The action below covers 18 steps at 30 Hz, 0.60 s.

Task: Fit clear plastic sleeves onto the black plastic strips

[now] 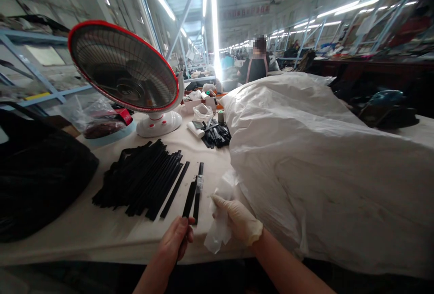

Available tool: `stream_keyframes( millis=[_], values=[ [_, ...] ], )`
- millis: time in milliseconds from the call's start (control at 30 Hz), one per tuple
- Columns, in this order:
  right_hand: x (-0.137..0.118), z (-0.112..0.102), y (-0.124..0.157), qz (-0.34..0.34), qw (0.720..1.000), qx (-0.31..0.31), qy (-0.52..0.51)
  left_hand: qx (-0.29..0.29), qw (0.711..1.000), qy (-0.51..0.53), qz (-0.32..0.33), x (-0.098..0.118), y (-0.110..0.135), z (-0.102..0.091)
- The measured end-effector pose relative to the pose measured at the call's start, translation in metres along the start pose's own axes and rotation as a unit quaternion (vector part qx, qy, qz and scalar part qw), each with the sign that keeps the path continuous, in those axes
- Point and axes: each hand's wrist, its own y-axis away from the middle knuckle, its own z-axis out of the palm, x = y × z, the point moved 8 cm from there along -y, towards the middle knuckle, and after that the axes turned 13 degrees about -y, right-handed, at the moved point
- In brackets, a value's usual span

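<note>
While the left hand pinches a black strip by its near end beside the pile on the table, the gloved right hand clutches a white cloth, so wiping seems the step in hand, which calls for bringing cloth onto strip.

Brightly lit from long ceiling tubes, blown out to glare above the table at its far edge. Strongly bowed toward the frame borders; soft and smeared far back.
</note>
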Motion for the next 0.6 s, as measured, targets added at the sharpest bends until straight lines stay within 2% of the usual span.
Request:
stream_keyframes(
  millis=[67,167,300,400,533,567,600],
  values=[
    [-0.006,0.001,-0.003,-0.039,0.999,0.008,-0.007,-0.007,1.000,0.000,-0.006,-0.007,0.007,0.002],
    [-0.013,0.003,-0.008,-0.085,0.996,0.012,-0.029,-0.048,0.999,0.015,-0.009,-0.014,0.017,0.010],
    [-0.017,0.001,-0.012,-0.100,0.994,0.038,-0.027,-0.102,0.994,0.020,-0.027,-0.024,0.028,0.022],
    [-0.022,0.013,-0.010,-0.111,0.993,-0.005,-0.033,-0.122,0.991,0.021,-0.046,-0.032,0.032,0.028],
    [-0.031,0.025,0.003,-0.187,0.981,-0.050,-0.010,-0.162,0.983,0.042,-0.076,-0.040,0.026,0.036],
    [-0.027,0.026,0.006,-0.183,0.981,-0.059,0.008,-0.168,0.982,0.047,-0.077,-0.039,0.022,0.037],
    [-0.017,0.027,0.007,-0.151,0.985,-0.076,0.025,-0.168,0.982,0.049,-0.072,-0.037,0.017,0.037]
  ],
)
